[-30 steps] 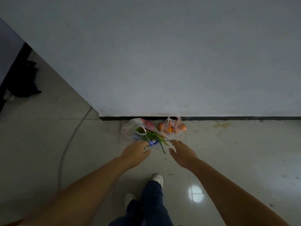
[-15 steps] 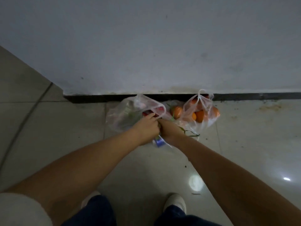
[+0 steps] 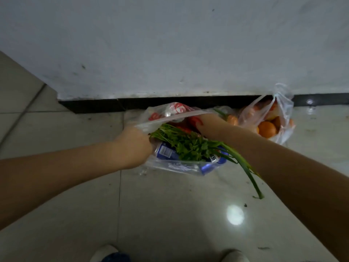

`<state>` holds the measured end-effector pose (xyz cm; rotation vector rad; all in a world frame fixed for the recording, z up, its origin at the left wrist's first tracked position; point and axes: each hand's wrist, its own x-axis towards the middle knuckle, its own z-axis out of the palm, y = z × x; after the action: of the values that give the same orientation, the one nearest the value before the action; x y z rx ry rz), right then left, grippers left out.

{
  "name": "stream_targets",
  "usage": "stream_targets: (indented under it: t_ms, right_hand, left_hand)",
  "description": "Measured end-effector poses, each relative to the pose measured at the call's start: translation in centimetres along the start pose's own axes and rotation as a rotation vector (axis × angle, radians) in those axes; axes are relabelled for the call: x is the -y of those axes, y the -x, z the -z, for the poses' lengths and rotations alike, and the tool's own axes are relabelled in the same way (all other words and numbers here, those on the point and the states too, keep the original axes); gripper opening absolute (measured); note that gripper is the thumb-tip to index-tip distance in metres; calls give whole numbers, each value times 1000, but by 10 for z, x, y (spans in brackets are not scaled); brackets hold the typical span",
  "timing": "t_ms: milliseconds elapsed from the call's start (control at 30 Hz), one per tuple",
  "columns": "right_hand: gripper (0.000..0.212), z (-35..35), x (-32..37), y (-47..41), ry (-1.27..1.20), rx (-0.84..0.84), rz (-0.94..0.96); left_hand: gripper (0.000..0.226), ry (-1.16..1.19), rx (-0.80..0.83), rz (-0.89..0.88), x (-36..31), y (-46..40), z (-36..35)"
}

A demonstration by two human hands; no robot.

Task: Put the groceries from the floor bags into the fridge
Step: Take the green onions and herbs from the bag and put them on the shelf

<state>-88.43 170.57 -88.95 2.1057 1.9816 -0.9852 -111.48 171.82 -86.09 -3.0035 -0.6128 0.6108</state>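
A clear plastic bag [image 3: 171,165] lies on the floor against the wall base, holding a bunch of green herbs [image 3: 187,143], blue packets [image 3: 165,152] and red-and-white packs [image 3: 174,108]. My left hand [image 3: 135,143] is closed on the bag's near rim and holds it up. My right hand [image 3: 204,121] reaches into the bag's mouth among the red items; its fingers are hidden. A long green stalk [image 3: 245,169] hangs out over my right forearm. To the right, a second clear bag [image 3: 279,103] holds oranges [image 3: 267,129].
A white wall [image 3: 170,44] with a black skirting [image 3: 98,104] runs across the top, ending at a corner on the left. Pale glossy floor tiles [image 3: 170,214] lie below, with my white shoes [image 3: 105,253] at the bottom edge.
The view has closed in on the bags. My left hand has pulled the bag's rim open, the herbs now show, and my right hand has gone deeper into the bag.
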Motion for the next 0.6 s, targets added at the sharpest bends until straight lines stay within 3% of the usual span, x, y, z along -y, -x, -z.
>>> stream_targets:
  t_ms: [33, 67, 133, 167, 333, 467, 533, 600]
  right_hand:
    - [45, -3, 2, -2, 11, -12, 16]
    - [45, -5, 3, -5, 4, -32, 19]
    - [42, -5, 6, -12, -39, -44, 17]
    - [41, -5, 9, -14, -62, -46, 14]
    - [30, -21, 27, -22, -16, 12, 25]
    - [49, -46, 44, -29, 96, 149, -2]
    - [51, -59, 50, -37, 181, 68, -17]
    - [60, -67, 55, -39, 262, -42, -15]
  left_hand:
    - [10, 83, 46, 78, 3, -3, 0]
    - [8, 151, 200, 177, 8, -9, -5]
    - [21, 84, 457, 295, 24, -23, -14]
    - [21, 71, 491, 300, 31, -31, -13]
    - [17, 116, 495, 364, 46, -47, -7]
    - [20, 117, 445, 304, 37, -42, -11]
    - [19, 207, 413, 254, 32, -45, -22]
    - [20, 444, 352, 213, 27, -47, -27]
